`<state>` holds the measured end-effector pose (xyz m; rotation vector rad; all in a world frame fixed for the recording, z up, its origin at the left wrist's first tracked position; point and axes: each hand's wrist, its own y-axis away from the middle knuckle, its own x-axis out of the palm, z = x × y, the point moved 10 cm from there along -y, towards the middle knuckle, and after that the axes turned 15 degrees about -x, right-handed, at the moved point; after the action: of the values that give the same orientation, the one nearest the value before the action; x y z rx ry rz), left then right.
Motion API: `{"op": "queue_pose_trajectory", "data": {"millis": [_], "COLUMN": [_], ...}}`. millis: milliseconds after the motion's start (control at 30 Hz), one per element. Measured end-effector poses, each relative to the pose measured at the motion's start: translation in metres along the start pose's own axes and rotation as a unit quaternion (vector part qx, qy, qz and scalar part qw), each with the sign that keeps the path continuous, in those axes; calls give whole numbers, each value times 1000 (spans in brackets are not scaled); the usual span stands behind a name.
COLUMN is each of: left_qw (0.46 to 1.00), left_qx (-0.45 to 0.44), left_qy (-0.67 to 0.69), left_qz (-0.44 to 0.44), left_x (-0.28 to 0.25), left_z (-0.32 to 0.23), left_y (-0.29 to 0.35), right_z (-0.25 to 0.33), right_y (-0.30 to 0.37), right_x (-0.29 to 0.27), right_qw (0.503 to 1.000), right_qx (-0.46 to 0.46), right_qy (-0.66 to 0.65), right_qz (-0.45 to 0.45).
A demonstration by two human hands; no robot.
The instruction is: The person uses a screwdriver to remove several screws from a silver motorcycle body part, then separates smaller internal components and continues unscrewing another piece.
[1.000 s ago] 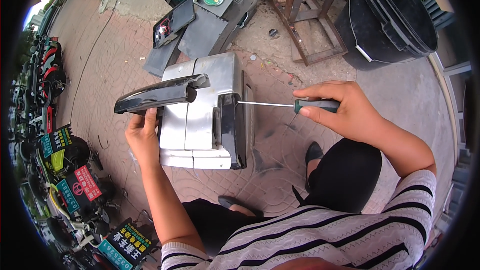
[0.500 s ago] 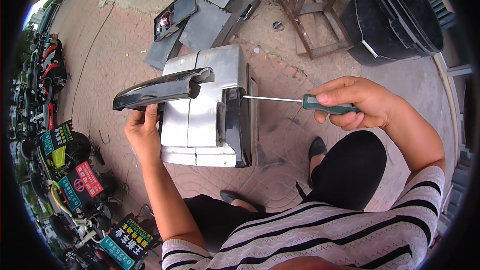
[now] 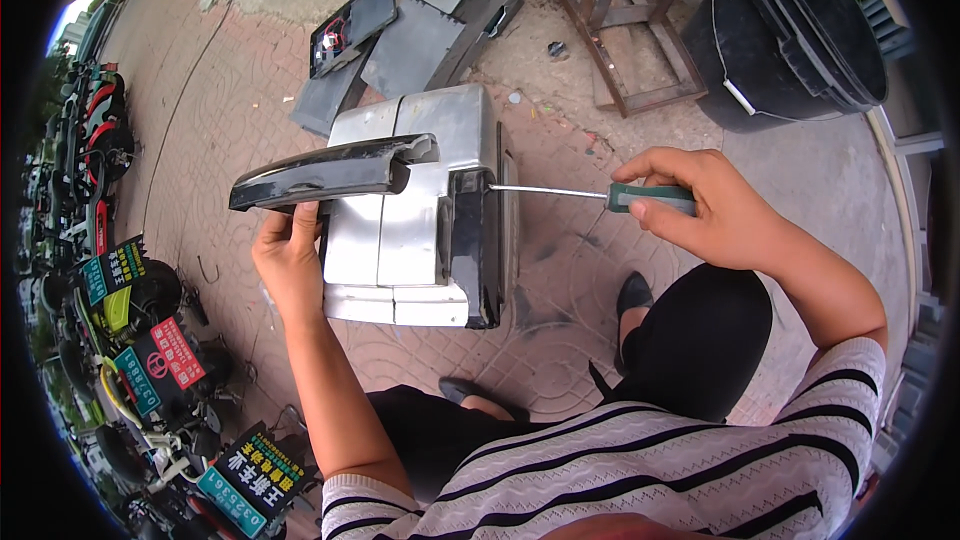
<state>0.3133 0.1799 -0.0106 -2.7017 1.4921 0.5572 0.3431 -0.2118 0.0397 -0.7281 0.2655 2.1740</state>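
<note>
A silver metal case (image 3: pixel 405 245) with a black end panel (image 3: pixel 474 250) stands before me. Across its top slants a long, glossy black curved piece (image 3: pixel 325 178), like a handle or trim, with a broken-looking right end. My left hand (image 3: pixel 288 255) pinches its lower edge at the case's left side, thumb up; the other fingers are partly hidden. In my right hand (image 3: pixel 705 198) is a screwdriver (image 3: pixel 640 199) with a green and grey grip, closed between thumb and fingers. Its thin shaft points left, and the tip meets the upper right edge of the black end panel.
Dark plastic casings (image 3: pixel 420 40) lie beyond the case. A rusty metal frame (image 3: pixel 640 15) and a large black bucket (image 3: pixel 770 50) stand at the far right. Parked two-wheelers (image 3: pixel 150 380) line the left side. My knee (image 3: pixel 715 330) is close below my right hand.
My right hand has shifted its grip on the screwdriver, the fingers now over the top and the thumb below. The screwdriver tip stays at the panel's edge. My left hand keeps its hold.
</note>
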Motion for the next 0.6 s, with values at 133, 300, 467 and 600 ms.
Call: {"op": "queue_pose_trajectory", "data": {"millis": [133, 300, 467, 600], "left_qw": [1000, 1000, 1000, 1000], "left_qx": [6, 8, 2, -14], "left_qy": [-6, -27, -23, -21], "left_qz": [10, -5, -10, -8], "left_x": [2, 0, 1, 1], "left_z": [-1, -2, -5, -3], "left_y": [-1, 1, 2, 1], "right_z": [-23, -28, 21, 31], "right_y": [11, 12, -3, 3], "right_x": [17, 25, 2, 1], "right_qw": [957, 937, 982, 960], "right_qx": [182, 205, -146, -159], "right_qy": [-224, -277, 118, 228], "right_qz": [35, 51, 4, -18]}}
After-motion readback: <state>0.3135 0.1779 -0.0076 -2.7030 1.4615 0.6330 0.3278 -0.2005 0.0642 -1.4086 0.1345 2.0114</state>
